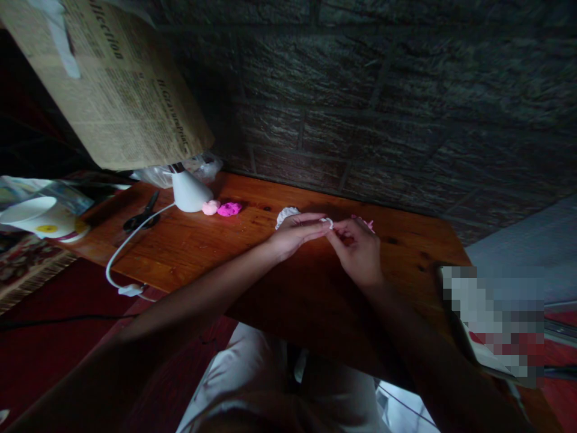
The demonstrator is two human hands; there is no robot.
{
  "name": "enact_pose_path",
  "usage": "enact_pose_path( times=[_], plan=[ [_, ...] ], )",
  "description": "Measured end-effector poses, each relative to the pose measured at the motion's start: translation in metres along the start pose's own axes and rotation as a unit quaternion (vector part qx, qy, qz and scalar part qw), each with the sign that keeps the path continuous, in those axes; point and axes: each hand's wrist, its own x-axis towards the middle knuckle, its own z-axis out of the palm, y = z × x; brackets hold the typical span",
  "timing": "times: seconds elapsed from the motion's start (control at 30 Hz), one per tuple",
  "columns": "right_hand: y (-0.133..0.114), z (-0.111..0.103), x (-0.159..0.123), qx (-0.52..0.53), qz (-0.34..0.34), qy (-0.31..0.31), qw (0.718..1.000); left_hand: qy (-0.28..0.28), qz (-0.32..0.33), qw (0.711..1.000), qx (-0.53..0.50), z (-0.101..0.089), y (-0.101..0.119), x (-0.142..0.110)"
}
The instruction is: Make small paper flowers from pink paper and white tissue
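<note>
Above the middle of the bench [189, 252], pinches a small white piece [328, 223] between the fingertips of the left hand [293, 234] and the right hand [363, 246], with both grips closed on it. Probably uses two pinches to steady so slight a thing without crushing it. Has a white crinkled lump [287, 213] just behind the left hand and something pink [368, 224] behind the right hand, both partly hidden, perhaps set there for easy reach. Toward the back-left corner, has a pale pink lump [211, 208] and a magenta lump [229, 209] side by side next to the lamp base [188, 193], likely clear of the working space. Must mind the white cable [118, 245] drooping past the front edge and the black scissors [145, 215] near it. Also has a paper cup [33, 218] by the left edge, a blurred-out slab [491, 322] at the right end, and a dark wall [315, 90] close behind the back edge.
</note>
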Motion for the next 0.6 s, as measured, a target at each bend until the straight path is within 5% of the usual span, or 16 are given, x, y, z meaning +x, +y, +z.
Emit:
enact_pose_path(
  times=[0.2,0.37,0.6],
  plan=[
    [0.005,0.002,-0.004,0.019,0.014,-0.005,1.0,-0.006,-0.014,1.0,0.006,-0.004,0.004,-0.001],
    [0.003,0.005,-0.002,0.124,0.089,-0.021,0.988,-0.019,-0.002,1.0,0.019,-0.004,0.008,-0.001],
    [-0.003,-0.003,0.005,0.289,0.259,-0.148,0.91,-0.029,0.033,0.998,0.035,-0.007,0.011,0.0]
  ],
)
